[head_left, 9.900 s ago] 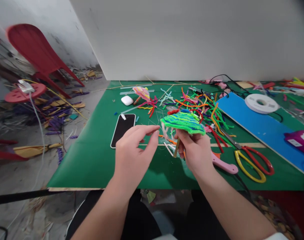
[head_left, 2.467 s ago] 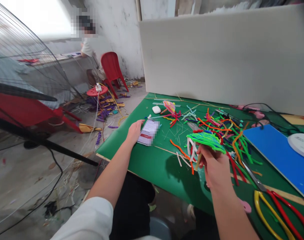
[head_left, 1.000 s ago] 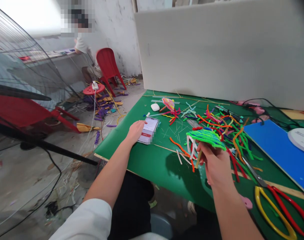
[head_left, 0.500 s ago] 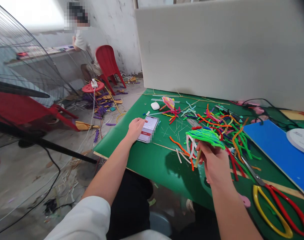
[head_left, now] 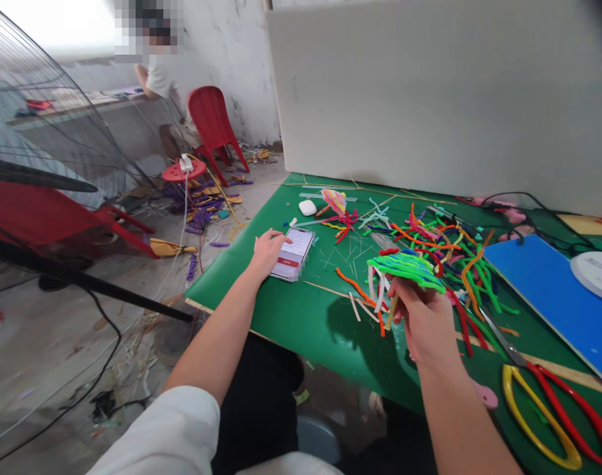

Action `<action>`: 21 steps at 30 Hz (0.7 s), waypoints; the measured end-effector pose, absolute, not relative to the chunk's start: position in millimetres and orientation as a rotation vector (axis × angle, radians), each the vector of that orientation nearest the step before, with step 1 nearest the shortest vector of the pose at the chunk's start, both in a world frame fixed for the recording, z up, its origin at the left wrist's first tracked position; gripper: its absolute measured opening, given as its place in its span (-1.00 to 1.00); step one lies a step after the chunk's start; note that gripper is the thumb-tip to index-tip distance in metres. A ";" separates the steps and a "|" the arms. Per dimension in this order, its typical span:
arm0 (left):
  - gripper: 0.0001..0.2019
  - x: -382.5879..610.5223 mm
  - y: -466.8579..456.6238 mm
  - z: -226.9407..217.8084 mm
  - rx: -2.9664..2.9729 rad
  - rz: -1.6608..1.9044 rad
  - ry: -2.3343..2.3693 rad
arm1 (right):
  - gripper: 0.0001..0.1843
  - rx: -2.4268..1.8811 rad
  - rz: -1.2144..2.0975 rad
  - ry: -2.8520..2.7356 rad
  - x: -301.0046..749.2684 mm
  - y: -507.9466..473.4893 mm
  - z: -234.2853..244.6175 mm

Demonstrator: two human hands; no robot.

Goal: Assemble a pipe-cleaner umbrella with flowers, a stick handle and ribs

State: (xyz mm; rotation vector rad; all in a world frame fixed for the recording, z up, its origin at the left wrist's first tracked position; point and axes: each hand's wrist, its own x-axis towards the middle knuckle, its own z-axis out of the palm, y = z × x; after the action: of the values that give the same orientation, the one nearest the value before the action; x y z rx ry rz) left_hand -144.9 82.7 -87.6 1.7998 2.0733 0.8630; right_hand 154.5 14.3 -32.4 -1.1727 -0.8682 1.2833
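My left hand (head_left: 268,252) rests at the left edge of a phone (head_left: 292,253) lying on the green tabletop (head_left: 276,307). Its fingers are stretched out, with a fingertip over the lit screen. In my right hand (head_left: 427,316) is a small pipe-cleaner umbrella (head_left: 407,269), held above the table by its underside and tan stick. Its domed top is bright green with blue stripes, and white strips hang at its left side. The fingers behind the umbrella are partly hidden. Below and left of it lie orange pipe cleaners (head_left: 353,287) and white strips.
Loose coloured pipe cleaners (head_left: 444,244) are heaped at the back right. Large scissors (head_left: 523,363) with red and yellow handles lie beside my right forearm. A blue board (head_left: 553,297) carries a white spool (head_left: 595,274). A white case (head_left: 307,208) sits behind the phone. Another person (head_left: 165,79) sits far left.
My left hand has shifted very slightly over the phone. My right hand holds the umbrella in nearly the same place. The other person's arm has lifted a little.
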 end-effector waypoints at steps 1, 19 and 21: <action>-0.52 -144.8 82.7 -87.5 1.801 0.858 2.076 | -0.78 -1.166 1.288 -0.870 154.5 14.4 -32.6; -0.58 -141.3 78.8 -86.8 1.907 0.783 2.031 | -0.77 -1.179 1.263 -0.880 152.7 13.0 -30.3; -0.57 -142.5 78.4 -86.1 1.913 0.815 2.033 | -0.77 -1.173 1.268 -0.883 152.9 13.2 -30.5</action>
State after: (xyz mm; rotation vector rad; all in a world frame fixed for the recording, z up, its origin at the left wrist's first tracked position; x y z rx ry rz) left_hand -142.5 78.4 -86.1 1.9131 2.0325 0.8152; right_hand 152.9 13.2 -30.5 -1.1734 -0.8830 1.2684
